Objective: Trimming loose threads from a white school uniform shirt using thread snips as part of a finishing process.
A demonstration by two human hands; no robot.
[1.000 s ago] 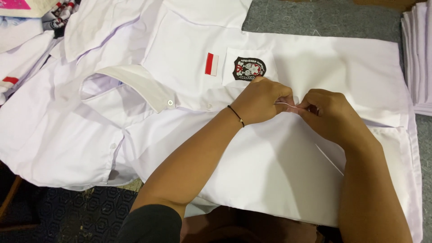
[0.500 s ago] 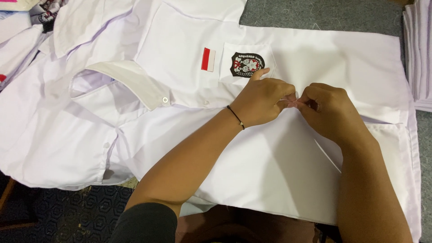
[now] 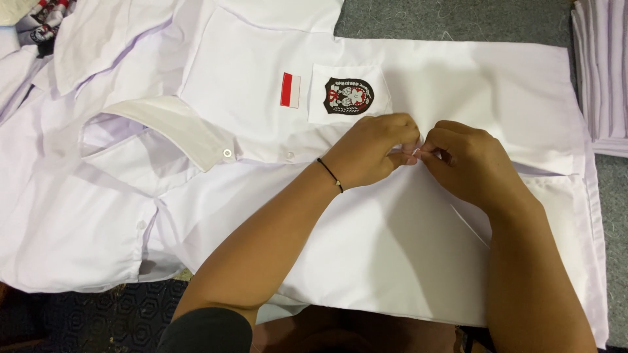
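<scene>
Your left hand (image 3: 369, 149) and right hand (image 3: 468, 160) meet fingertip to fingertip at the middle of the white shirt (image 3: 392, 261), both pinched shut on the front edge of the cloth – whether a button sits between them, I cannot tell. The shirt lies flat and face up across the bench (image 3: 458, 26), its collar (image 3: 176, 127) off at nine o'clock from your hands and its pocket with the dark badge (image 3: 348, 96) just above them at eleven o'clock, beside a small red-and-white patch (image 3: 290, 90).

The risk, as I judge it: a pull from either pinch would drag the smoothed front into creases, since nothing else holds the cloth down.

The bench has a grey, felt-like cover. More white shirts (image 3: 65, 65) lie heaped at ten o'clock, and a neat folded stack (image 3: 605, 72) sits at two o'clock – well apart from your hands.
</scene>
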